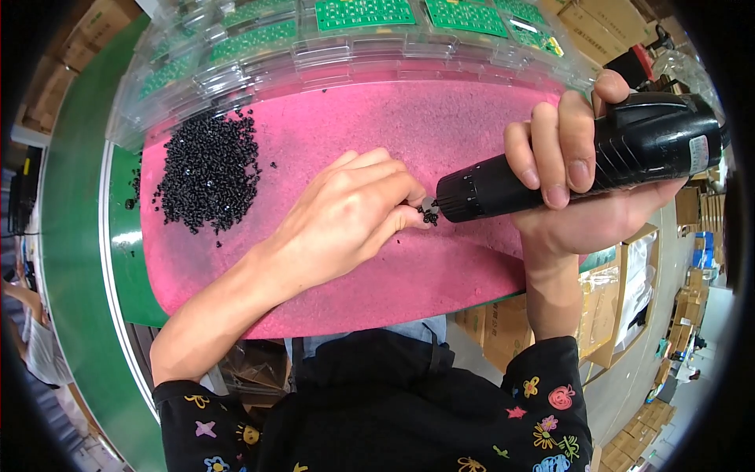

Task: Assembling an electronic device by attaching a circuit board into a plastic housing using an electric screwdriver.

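A black electric screwdriver [661, 134] lies sideways in my right hand [562, 177], whose fingers wrap around its body. Its tapered nose points left, toward my left hand [342, 212]. With thumb and forefinger closed, that hand pinches a few small black screw-like parts [429, 217] right at the driver's tip. The fingertips hide part of them, so their exact shape is hard to make out. Both hands are over a worn pink mat [377, 295]. To the left of my left hand, a large pile of tiny black parts [208, 173] is spread on the mat.
Stacked clear plastic trays [338, 51] with green circuit boards [366, 13] line the far edge of the mat. The green table [75, 204] extends left, with a few stray parts by the mat. Cardboard boxes [503, 334] stand below at the right. Another person [43, 346] is at the far left.
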Motion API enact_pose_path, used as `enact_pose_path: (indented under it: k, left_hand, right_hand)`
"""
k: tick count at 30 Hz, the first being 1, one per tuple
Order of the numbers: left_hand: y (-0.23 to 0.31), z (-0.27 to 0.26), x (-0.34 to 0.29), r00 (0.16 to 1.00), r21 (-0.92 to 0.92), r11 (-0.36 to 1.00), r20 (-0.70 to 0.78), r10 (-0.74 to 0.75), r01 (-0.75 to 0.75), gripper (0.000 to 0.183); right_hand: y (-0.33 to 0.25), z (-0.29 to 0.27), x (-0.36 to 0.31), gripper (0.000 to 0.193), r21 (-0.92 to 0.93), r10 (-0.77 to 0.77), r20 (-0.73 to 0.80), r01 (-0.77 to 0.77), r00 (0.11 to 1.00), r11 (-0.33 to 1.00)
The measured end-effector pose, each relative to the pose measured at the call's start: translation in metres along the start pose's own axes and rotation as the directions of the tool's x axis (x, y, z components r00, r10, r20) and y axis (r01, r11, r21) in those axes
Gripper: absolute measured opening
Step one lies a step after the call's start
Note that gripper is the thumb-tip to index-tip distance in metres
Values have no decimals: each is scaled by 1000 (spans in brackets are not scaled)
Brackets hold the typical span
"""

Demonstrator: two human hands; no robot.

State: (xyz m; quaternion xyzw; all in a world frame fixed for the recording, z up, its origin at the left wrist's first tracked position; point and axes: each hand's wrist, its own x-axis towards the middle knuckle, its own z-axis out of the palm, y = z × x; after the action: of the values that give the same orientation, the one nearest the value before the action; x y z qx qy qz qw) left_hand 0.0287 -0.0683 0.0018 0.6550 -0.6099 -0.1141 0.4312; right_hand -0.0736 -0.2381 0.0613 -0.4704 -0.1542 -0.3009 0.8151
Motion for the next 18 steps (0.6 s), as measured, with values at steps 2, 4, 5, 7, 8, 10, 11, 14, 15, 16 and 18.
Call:
enact_pose_path:
  k: [2, 4, 5, 7, 8, 10, 11, 14, 15, 16, 18]
  left_hand:
    - [0, 0, 0, 1000, 28, 999, -3, 23, -23, 18]
    - [2, -2, 1, 999, 87, 996, -6, 36, -36, 19]
    - [2, -2, 1, 999, 86, 996, -6, 37, -36, 19]
    - [3, -3, 1, 1000, 119, 993, -5, 19, -18, 19]
    - [2, -3, 1, 1000, 119, 993, -5, 19, -18, 19]
    - [1, -4, 0, 999, 92, 996, 41, 4, -8, 32]
    - [4, -4, 1, 999, 92, 996, 41, 4, -7, 32]
    - [9, -6, 5, 998, 243, 969, -49, -24, 35, 54]
    - [6, -7, 4, 998, 294, 955, -59, -35, 51, 62]
    - [3, -8, 4, 997, 343, 937, -70, -45, 66, 70]
    - [-2, -8, 1, 995, 308, 947, -75, -66, 86, 68]
  right_hand:
    - [0, 0, 0, 75, -18, -1, -5, 1, 1000, 1000]
    - [1, 0, 0, 76, -24, -8, 20, 9, 1000, 1000]
    - [1, 0, 0, 76, -24, -8, 20, 9, 1000, 1000]
    - [1, 0, 0, 77, -6, -10, 13, 10, 1000, 1000]
    - [2, 0, 1, 77, -6, -10, 13, 10, 1000, 1000]
    - [2, -1, 1, 78, 8, -18, 12, 18, 1000, 1000]
    - [1, 0, 1, 78, 8, -18, 12, 18, 1000, 1000]
    - [-4, 0, 3, 85, -98, -25, -40, 21, 999, 995]
    - [-4, -3, 4, 90, -188, -40, -32, 33, 999, 982]
    - [-5, -5, 4, 94, -276, -54, -22, 45, 998, 960]
    - [1, -4, 3, 100, -306, -63, -42, 47, 997, 951]
